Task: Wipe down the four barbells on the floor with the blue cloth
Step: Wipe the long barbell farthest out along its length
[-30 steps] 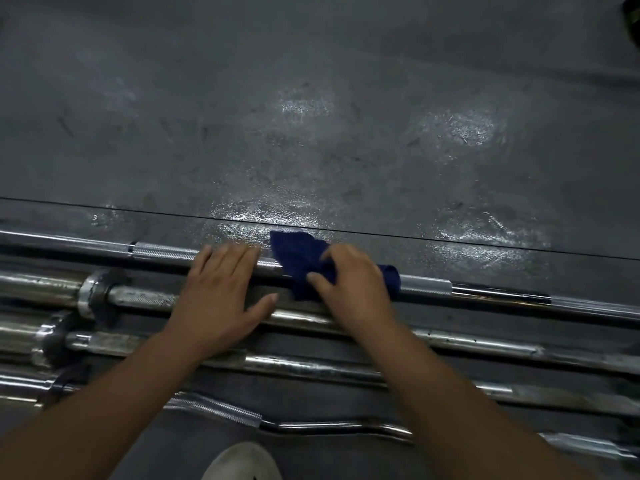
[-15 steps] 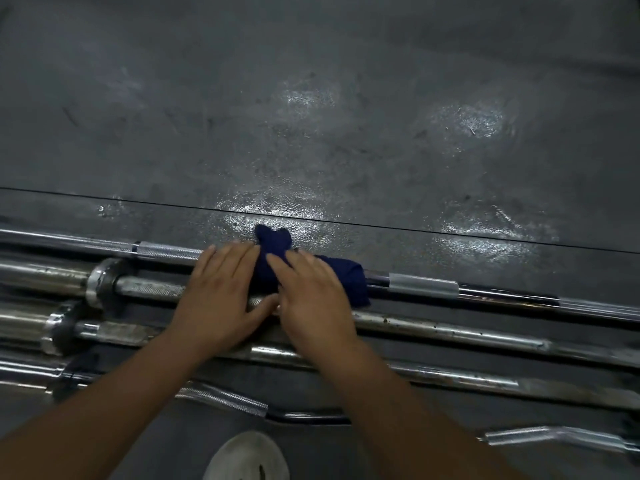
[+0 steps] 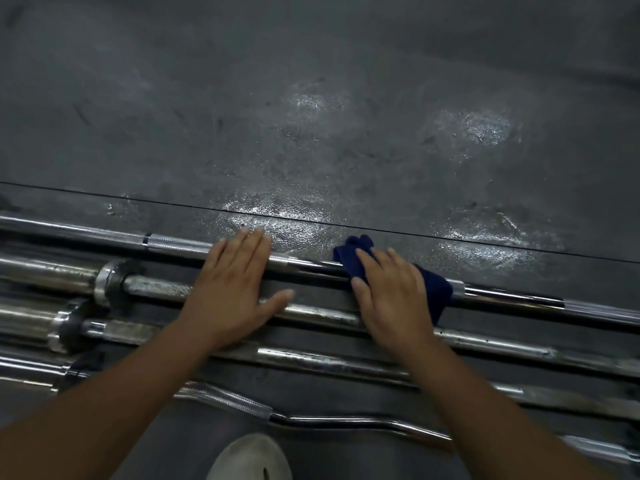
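Head view: the dark grey floor [image 3: 311, 98] fills the upper half of the frame, glossy in patches, with a thin seam line crossing it from the left edge to the right edge. Below that seam four barbells lie side by side. Their long axes run left to right and drop slightly toward the right of the frame.

The farthest barbell [image 3: 180, 243] is a slim bar with knurled sections, just under the seam. The second barbell [image 3: 156, 289] and the third barbell [image 3: 311, 360] sit below it, and their thick sleeves and collars point to the left edge. The curl bar [image 3: 346, 422], with its wavy shaft, lies lowest in the frame.

Both bare forearms reach up from the bottom corners. The left hand [image 3: 235, 292] lies flat at centre frame. Its fingers are held together, with the tips on the farthest barbell, and the thumb is spread out to the right over the second barbell.

The right hand [image 3: 391, 299], right of centre, presses down with its fingers fairly straight and close together. Under it the blue cloth [image 3: 436, 292] is bunched over the farthest barbell and shows past the fingertips and the right side of the hand.

A pale shoe tip [image 3: 249, 459] shows at bottom centre.
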Tool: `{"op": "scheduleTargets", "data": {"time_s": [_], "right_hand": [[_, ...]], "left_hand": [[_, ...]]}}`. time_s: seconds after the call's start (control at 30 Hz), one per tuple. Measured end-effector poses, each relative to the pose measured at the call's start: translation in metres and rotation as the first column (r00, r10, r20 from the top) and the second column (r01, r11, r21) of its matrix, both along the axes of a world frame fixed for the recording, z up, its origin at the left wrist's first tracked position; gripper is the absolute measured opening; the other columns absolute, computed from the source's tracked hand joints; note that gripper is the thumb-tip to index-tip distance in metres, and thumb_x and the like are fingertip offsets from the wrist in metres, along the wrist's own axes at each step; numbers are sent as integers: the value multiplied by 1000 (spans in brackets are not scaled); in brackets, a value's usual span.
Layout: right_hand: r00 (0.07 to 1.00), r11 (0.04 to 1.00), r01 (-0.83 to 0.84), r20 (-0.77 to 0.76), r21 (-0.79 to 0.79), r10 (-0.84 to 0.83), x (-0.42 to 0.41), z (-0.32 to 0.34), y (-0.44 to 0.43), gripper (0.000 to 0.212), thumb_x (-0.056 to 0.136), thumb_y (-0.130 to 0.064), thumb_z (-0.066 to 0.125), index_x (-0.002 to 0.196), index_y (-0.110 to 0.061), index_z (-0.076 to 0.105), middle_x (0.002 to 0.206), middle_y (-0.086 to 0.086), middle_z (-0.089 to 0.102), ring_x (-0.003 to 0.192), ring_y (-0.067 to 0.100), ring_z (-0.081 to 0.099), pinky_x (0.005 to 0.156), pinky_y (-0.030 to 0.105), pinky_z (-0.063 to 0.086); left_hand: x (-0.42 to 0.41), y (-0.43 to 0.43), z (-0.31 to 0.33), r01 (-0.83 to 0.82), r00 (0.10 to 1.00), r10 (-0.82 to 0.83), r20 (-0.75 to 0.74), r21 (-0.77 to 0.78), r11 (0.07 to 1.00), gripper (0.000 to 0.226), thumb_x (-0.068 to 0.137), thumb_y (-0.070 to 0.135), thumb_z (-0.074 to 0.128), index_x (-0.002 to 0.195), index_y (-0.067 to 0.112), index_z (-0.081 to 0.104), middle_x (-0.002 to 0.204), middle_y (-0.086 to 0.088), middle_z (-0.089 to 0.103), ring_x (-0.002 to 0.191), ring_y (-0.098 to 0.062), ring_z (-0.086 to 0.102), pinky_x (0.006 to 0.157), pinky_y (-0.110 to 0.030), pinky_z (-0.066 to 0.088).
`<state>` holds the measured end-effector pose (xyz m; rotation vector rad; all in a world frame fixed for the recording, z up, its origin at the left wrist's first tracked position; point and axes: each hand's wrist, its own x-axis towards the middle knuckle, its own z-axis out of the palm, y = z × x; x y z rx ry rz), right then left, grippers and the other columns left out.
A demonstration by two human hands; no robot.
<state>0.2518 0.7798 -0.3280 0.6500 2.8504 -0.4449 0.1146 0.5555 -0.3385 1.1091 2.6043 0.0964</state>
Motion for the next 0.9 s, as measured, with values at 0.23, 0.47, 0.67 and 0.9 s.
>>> {"op": "scheduleTargets", "data": {"time_s": [0.23, 0.47, 0.67, 0.9], "right_hand": [[929, 933, 359, -103, 35, -354, -32, -7, -34, 47, 101, -32, 40, 146, -19, 42, 154, 5, 38, 145, 31, 25, 119, 48, 16], [985, 992, -129, -118, -4, 128, -60, -6, -30, 49, 96, -32, 47, 144, -23, 44, 144, 3, 49, 133, 25, 43, 114, 42, 27], [976, 968, 200, -114, 151, -184, -1, -18, 35, 43, 95, -28, 46, 138, -21, 52, 139, 5, 54, 131, 30, 44, 113, 52, 28], [965, 973, -221, -126, 65, 228, -57, -17, -30, 56, 97, -34, 52, 149, -25, 35, 150, 6, 42, 140, 28, 36, 117, 46, 24]], "left_hand": [[-5, 8, 2, -8, 1000, 8, -21, 19, 1000, 97, 88, 81, 14, 159, 15, 2, 167, -3, -4, 152, -18, -11, 123, -46, 0], [-14, 12, -3, 26, 1000, -25, -18, 30, 999, 97, 88, 76, 25, 159, 12, 9, 167, -6, 4, 153, -20, -2, 123, -46, 3], [-17, 17, -2, 3, 1000, -3, -13, 18, 1000, 98, 87, 80, 16, 158, 17, -8, 165, -3, -14, 151, -18, -17, 123, -47, -4], [-18, 21, 1, 12, 1000, -12, -20, 0, 1000, 99, 86, 78, 19, 158, 10, 10, 166, -8, 5, 153, -21, -4, 123, -46, -1]]}}
